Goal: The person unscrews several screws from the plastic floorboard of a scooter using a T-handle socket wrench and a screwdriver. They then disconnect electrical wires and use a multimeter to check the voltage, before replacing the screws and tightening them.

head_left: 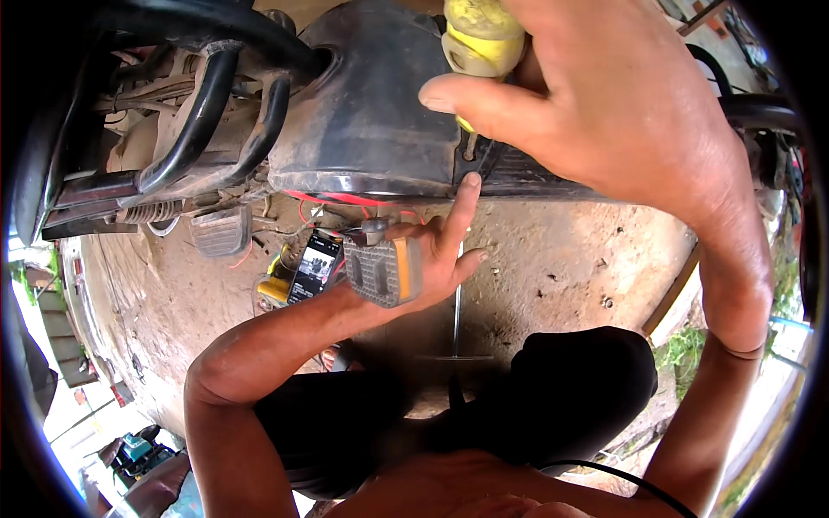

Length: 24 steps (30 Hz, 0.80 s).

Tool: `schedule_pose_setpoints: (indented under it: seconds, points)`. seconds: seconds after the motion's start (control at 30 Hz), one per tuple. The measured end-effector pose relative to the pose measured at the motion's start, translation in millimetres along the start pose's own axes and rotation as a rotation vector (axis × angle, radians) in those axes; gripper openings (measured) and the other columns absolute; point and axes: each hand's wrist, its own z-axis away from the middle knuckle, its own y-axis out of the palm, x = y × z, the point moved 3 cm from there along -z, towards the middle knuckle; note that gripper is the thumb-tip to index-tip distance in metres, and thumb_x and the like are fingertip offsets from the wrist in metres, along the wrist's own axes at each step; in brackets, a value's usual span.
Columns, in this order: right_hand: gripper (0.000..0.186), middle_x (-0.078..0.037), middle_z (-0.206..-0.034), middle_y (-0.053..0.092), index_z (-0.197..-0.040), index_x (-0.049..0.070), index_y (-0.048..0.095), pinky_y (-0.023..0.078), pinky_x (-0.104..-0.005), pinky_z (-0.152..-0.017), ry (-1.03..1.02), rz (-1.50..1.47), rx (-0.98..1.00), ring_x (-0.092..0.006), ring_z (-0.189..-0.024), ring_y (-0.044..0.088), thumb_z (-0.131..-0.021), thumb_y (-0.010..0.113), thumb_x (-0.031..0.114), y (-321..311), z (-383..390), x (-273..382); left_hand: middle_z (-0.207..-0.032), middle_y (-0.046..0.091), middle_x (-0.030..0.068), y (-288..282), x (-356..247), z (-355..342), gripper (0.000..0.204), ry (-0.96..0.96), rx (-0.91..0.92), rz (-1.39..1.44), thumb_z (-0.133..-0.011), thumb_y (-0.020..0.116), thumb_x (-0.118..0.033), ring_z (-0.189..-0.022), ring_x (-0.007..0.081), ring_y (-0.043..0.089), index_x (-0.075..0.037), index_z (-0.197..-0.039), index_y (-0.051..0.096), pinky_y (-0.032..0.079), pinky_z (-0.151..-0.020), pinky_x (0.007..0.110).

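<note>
My right hand (604,112) is closed round the yellow handle of a screwdriver (485,47), held upright with its thumb along the side. The short shaft points down at a hole near the lower edge of a dark plastic vehicle cover (371,112); whether a screw sits there I cannot tell. Below it, my left hand (440,250) reaches past a ribbed rubber foot pedal (380,272) with an orange side. Its index finger stretches up to the cover's edge beside the screwdriver tip, thumb apart. The pedal partly hides this hand, and I see nothing held in it.
Black tubular bars (203,121) and a second pedal (221,231) are at the left. On the dirt floor lie a phone (315,266) with a lit screen, a yellow object (275,289) and a T-handled metal rod (457,324). Red wires hang under the cover.
</note>
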Motion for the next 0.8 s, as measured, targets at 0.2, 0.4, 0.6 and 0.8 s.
schedule_pose_setpoints:
  seconds: [0.2,0.4,0.6,0.8]
  points:
    - [0.028,-0.011,-0.066,0.055,-0.099,0.000,0.045,0.046,-0.0364,-0.052,-0.039,-0.005,-0.051,-0.0206,-0.057,0.058,-0.100,0.065,0.019,5.1,9.4,-9.3,-0.081,0.071,0.0213,2.9,-1.8,-1.0,0.091,-0.023,-0.003,0.074,-0.097,0.067,-0.038,-0.061,0.0333,0.070,0.002,-0.162,0.019,0.059,-0.063,0.045]
    - [0.026,-0.011,-0.072,0.059,-0.099,0.001,0.046,0.046,-0.0342,-0.055,0.048,-0.169,-0.175,-0.0182,-0.062,0.060,-0.100,0.066,0.018,-0.4,28.2,-24.3,-0.083,0.071,0.0222,4.1,-0.9,-1.7,0.094,0.000,-0.040,0.055,-0.097,0.067,-0.037,-0.065,0.0360,0.070,0.001,-0.164,0.012,0.058,-0.067,0.049]
    - [0.022,-0.006,-0.087,0.064,-0.105,0.004,0.060,0.051,-0.0296,-0.064,-0.021,-0.804,-0.666,-0.0142,-0.072,0.061,-0.088,0.067,0.016,25.4,86.0,-65.9,-0.099,0.071,0.0292,-1.1,-7.9,-3.6,0.098,-0.069,0.106,0.094,-0.097,0.068,-0.035,-0.087,0.0439,0.071,0.000,-0.164,0.007,0.056,-0.083,0.056]
    - [0.034,-0.007,-0.107,0.065,-0.108,0.004,0.069,0.058,-0.0324,-0.057,0.113,-0.044,-0.387,-0.0175,-0.068,0.066,-0.075,0.064,-0.003,143.5,116.0,-68.7,-0.120,0.062,0.0393,-10.9,-13.2,-8.6,0.103,-0.071,0.122,0.076,-0.093,0.076,-0.027,-0.113,0.0478,0.066,0.006,-0.161,0.007,0.047,-0.103,0.059]
